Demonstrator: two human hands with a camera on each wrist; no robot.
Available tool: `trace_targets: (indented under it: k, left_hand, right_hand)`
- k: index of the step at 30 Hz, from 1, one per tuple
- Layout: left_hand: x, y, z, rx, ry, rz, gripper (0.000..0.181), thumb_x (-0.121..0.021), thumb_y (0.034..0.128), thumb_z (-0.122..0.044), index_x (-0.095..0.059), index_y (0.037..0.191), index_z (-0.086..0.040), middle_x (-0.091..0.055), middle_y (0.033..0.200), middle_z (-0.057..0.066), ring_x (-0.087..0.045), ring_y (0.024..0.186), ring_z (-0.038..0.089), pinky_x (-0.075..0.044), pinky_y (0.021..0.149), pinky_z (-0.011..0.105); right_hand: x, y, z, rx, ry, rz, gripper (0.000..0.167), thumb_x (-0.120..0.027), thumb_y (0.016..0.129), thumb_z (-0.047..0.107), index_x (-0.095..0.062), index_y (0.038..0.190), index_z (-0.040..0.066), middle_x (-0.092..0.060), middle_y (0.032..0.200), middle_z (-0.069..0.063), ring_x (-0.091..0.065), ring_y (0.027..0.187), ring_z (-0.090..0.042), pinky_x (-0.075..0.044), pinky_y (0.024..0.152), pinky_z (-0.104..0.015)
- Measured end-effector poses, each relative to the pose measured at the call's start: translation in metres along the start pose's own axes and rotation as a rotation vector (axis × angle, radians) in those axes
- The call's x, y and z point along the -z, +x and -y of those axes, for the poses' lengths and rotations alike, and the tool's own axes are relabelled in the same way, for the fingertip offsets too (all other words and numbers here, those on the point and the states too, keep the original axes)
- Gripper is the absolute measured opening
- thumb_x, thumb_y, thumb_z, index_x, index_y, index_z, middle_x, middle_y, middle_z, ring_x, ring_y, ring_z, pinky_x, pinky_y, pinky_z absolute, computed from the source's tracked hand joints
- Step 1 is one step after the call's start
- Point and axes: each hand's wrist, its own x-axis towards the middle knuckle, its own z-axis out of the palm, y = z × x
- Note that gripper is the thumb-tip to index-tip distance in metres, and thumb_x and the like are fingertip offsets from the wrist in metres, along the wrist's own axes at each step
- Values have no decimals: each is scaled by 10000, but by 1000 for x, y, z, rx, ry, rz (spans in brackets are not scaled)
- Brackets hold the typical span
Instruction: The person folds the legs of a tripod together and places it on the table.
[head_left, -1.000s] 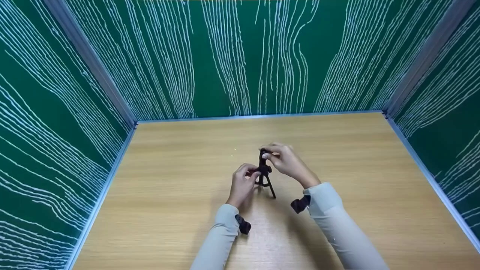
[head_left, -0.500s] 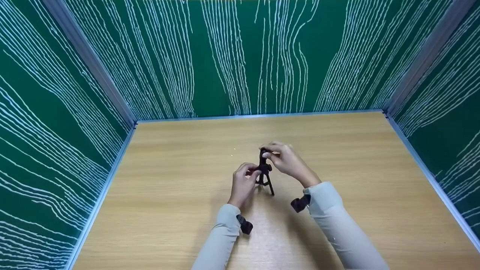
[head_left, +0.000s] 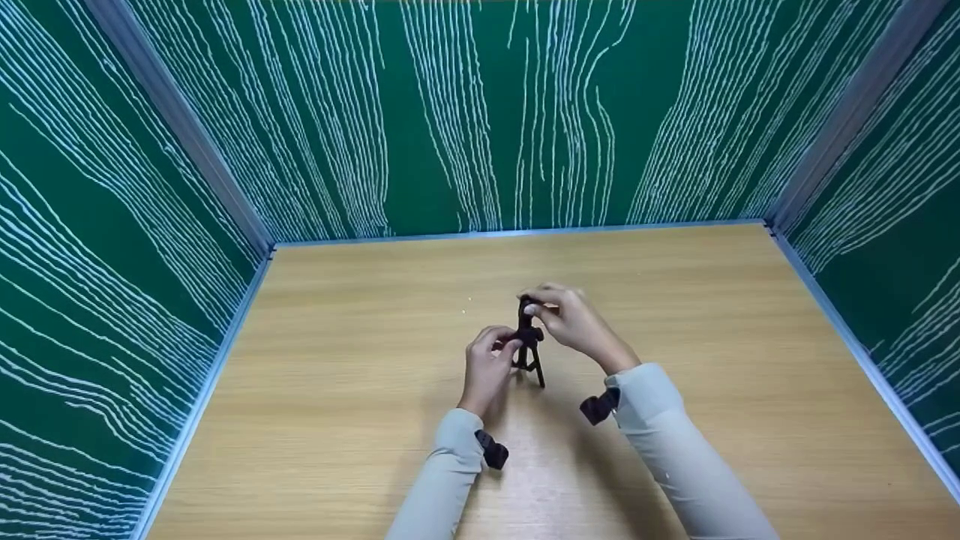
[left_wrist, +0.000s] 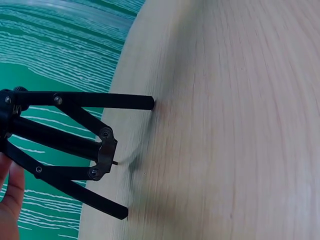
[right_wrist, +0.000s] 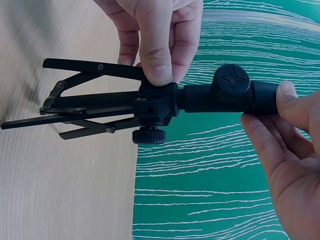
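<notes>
A small black tripod stands upright between both hands near the middle of the table, its legs partly spread. My left hand pinches the hub where the legs meet, thumb on the near side in the right wrist view. My right hand grips the narrow top end between thumb and fingers. Below its grip sits a round knob with a star mark, and a ribbed knob juts from the hub. Hinged braces join the legs to a central tube; the leg tips are close to the tabletop.
A wooden table lies under the hands. Green panels with white wavy lines rise at its back and sides, with metal strips along the edges. A small black camera is strapped on the left wrist, another black camera on the right.
The tripod's near leg tip has shifted slightly left and away from the viewer. Both hands keep their grips and almost the same places.
</notes>
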Motion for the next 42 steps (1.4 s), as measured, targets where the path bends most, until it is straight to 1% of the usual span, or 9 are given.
trace_targets:
  k: [6, 9, 13, 16, 22, 25, 32, 38, 42]
  left_hand:
    - [-1, 0, 1, 2, 0, -18, 105, -685, 832, 25, -671, 927, 68, -687, 922, 172, -654, 781, 270, -542, 729, 240]
    - [-2, 0, 2, 23, -3, -24, 110, -685, 831, 24, -672, 933, 64, -688, 929, 173, -653, 792, 278, -546, 737, 259]
    - [-8, 2, 24, 12, -2, -29, 115, -696, 840, -32, -685, 944, 17, -693, 939, 126, -653, 795, 215, -547, 739, 256]
    - [-12, 2, 39, 2, 9, -31, 117, -706, 842, -71, -691, 946, -17, -695, 942, 88, -650, 794, 160, -544, 737, 228]
    - [-11, 4, 38, 47, -11, -23, 156, -720, 834, -88, -699, 973, -19, -701, 977, 101, -665, 820, 213, -554, 758, 255]
    - [-11, 4, 38, 47, -16, -20, 159, -723, 835, -97, -702, 970, -17, -704, 972, 103, -667, 819, 212, -553, 761, 254]
    - [-11, 5, 39, 22, -2, -27, 123, -727, 836, -84, -708, 937, -15, -705, 901, 90, -668, 786, 158, -556, 752, 237]
    - [-10, 5, 42, 47, -22, -1, 142, -719, 847, -103, -703, 966, -27, -698, 921, 84, -654, 811, 148, -552, 764, 234]
    - [-10, 5, 42, 69, -16, 16, 157, -712, 848, -85, -696, 989, -17, -694, 950, 102, -652, 835, 182, -550, 777, 241]
  right_hand:
    - [-1, 1, -1, 6, 5, -3, 226, -614, 903, -2, -671, 1108, -79, -684, 1045, -189, -665, 958, -306, -561, 850, -325]
    - [0, 2, 0, 2, -2, -2, 232, -616, 902, 2, -671, 1116, -72, -685, 1048, -189, -664, 963, -308, -560, 855, -328]
    - [-1, 2, 0, -5, 4, 1, 235, -612, 903, -3, -668, 1120, -73, -683, 1055, -192, -662, 973, -312, -555, 864, -326]
    - [-1, 2, 0, -20, 22, 8, 241, -606, 903, -14, -661, 1128, -79, -675, 1070, -199, -660, 982, -319, -551, 870, -317]
    - [-1, 2, 1, -26, 35, -3, 261, -612, 892, -28, -648, 1144, -86, -668, 1071, -201, -663, 967, -319, -554, 863, -305]
    - [-2, 1, -1, -21, 40, -14, 256, -612, 895, -25, -653, 1141, -81, -670, 1061, -195, -661, 960, -307, -552, 868, -308]
    - [-2, 0, -1, -27, 10, -20, 243, -601, 915, 9, -658, 1132, -84, -663, 1094, -197, -654, 984, -295, -552, 879, -346]
    - [-3, 0, -1, -45, 21, -21, 257, -595, 921, 10, -643, 1152, -91, -650, 1119, -206, -652, 1001, -305, -548, 888, -342]
    - [-5, -1, 0, -49, 36, -33, 265, -597, 915, -2, -635, 1161, -95, -648, 1121, -216, -658, 1001, -320, -545, 888, -325]
